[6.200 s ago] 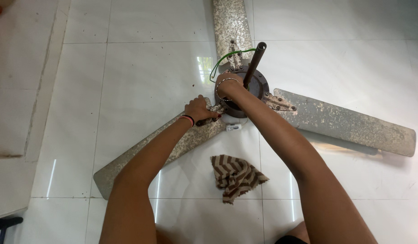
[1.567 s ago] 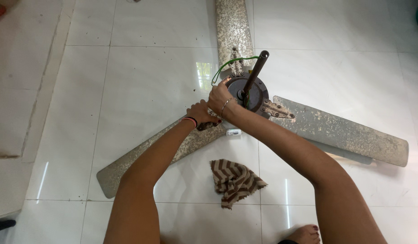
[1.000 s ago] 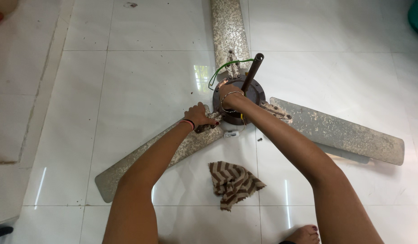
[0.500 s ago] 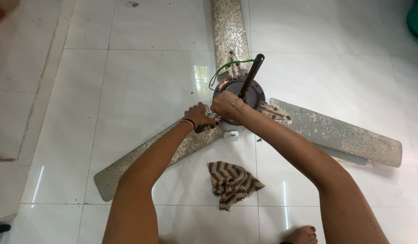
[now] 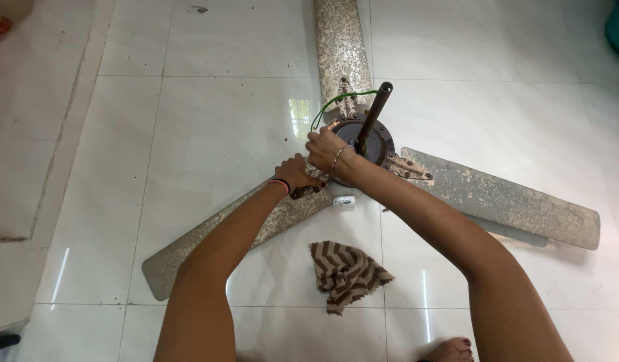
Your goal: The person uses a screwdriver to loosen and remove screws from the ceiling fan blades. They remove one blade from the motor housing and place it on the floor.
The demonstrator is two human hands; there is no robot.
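Head view, looking down on a pale tiled floor (image 5: 189, 134): a dusty ceiling fan (image 5: 363, 144) lies flat with its three blades spread; one blade (image 5: 339, 43) runs to the far edge, one (image 5: 504, 198) stretches right, and one (image 5: 222, 234) points near-left; a dark downrod (image 5: 373, 114) stands up tilted from the round motor hub (image 5: 380, 144), and a green wire (image 5: 336, 100) loops off the hub's far-left side; the left hand (image 5: 297, 175), a red band at its wrist, is clenched around the root of the near-left blade where its bracket meets the hub; the right hand (image 5: 326, 149), a thin bangle at its wrist, is closed with its fingers on the hub's left rim, just beside the left hand, though what it pinches there, if anything, cannot be made out; a small white piece (image 5: 344, 200) lies on the floor just near of the hub, and a brown-and-cream striped rag (image 5: 346, 273) lies crumpled nearer still, well apart from both hands; bare toes (image 5: 450, 350) show at the near edge; judging by the grips, the work in hand is at the joint of the near-left blade and the hub, one hand bracing the blade as the other works the fastening; the next move likely calls for a steady hold on the blade and a firm turn at the bracket.
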